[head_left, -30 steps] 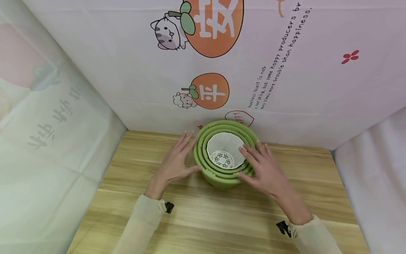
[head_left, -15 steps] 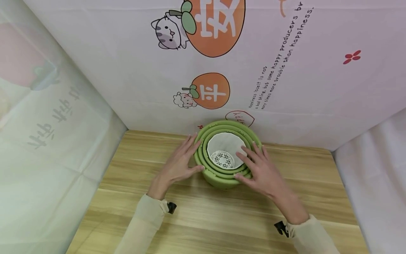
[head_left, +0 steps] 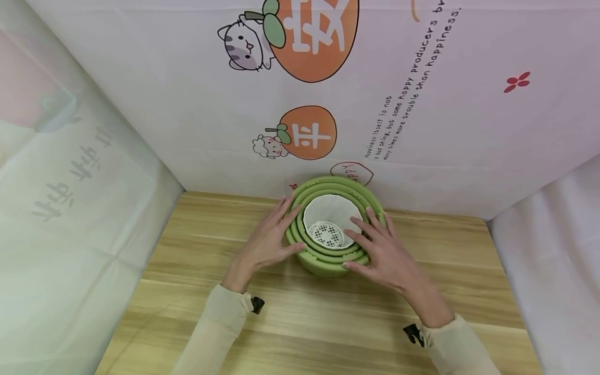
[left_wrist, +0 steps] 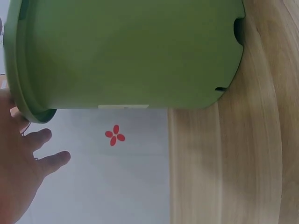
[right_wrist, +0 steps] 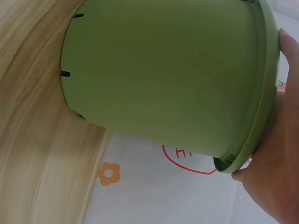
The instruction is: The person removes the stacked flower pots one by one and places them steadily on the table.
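Pots [head_left: 323, 268], green, nested around white pot [head_left: 332, 208], sit upright at far side of table [head_left: 300, 323]. Left hand [head_left: 268, 240] spread wide, fingertips on left rim; right hand [head_left: 386, 252] spread wide, fingers over right rim, thumb at near side.

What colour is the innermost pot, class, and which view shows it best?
The innermost pot is white; the head view shows it best.

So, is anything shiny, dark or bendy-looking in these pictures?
Head view: a pale sheen lies on the wooden table; left wrist view: the left hand looks dim, and the wood grain bows near the right edge, maybe from the lens; right wrist view: the outer green flowerpot has soft shading, without a bright glare spot.
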A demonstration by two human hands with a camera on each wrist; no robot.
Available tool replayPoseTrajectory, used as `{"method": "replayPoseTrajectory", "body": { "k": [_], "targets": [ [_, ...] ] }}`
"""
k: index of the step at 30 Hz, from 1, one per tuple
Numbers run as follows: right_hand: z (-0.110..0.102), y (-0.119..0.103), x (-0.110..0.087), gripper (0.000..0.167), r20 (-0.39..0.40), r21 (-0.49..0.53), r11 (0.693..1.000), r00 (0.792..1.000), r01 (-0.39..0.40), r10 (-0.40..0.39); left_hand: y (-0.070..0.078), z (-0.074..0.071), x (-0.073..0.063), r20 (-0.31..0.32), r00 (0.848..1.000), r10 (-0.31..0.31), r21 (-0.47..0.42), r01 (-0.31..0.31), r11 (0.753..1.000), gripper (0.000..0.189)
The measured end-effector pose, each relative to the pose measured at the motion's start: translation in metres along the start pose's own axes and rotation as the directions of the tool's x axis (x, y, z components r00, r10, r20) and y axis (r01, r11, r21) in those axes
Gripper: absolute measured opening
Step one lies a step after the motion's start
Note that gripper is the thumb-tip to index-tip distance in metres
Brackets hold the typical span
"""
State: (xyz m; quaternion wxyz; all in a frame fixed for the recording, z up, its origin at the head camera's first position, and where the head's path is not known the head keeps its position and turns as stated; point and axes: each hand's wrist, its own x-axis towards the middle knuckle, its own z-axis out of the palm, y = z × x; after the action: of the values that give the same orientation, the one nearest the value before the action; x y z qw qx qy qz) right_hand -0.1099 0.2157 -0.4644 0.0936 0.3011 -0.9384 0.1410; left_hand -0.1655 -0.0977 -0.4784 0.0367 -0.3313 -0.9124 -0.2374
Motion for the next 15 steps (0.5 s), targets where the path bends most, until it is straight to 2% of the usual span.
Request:
{"method": "replayPoseTrajectory", "body": {
  "k": [8, 15],
  "targets": [
    [0.0050, 0.0044, 0.0044, 0.071, -0.039, 0.017, 0.999, 0.998, 0.044, -0.043, 0.0009, 0.0044, 0.0017, -0.009, 1.000, -0.028, -0.007, 0.028, 1.000, 0.104],
    [0.0047, 0.0063, 0.0059, 0.067, -0.026, 0.015, 0.998, 0.998, 0.054, -0.053, 0.0012, 0.0073, 0.0053, -0.033, 0.999, -0.027, 0.000, 0.027, 1.000, 0.104]
  ]
}}
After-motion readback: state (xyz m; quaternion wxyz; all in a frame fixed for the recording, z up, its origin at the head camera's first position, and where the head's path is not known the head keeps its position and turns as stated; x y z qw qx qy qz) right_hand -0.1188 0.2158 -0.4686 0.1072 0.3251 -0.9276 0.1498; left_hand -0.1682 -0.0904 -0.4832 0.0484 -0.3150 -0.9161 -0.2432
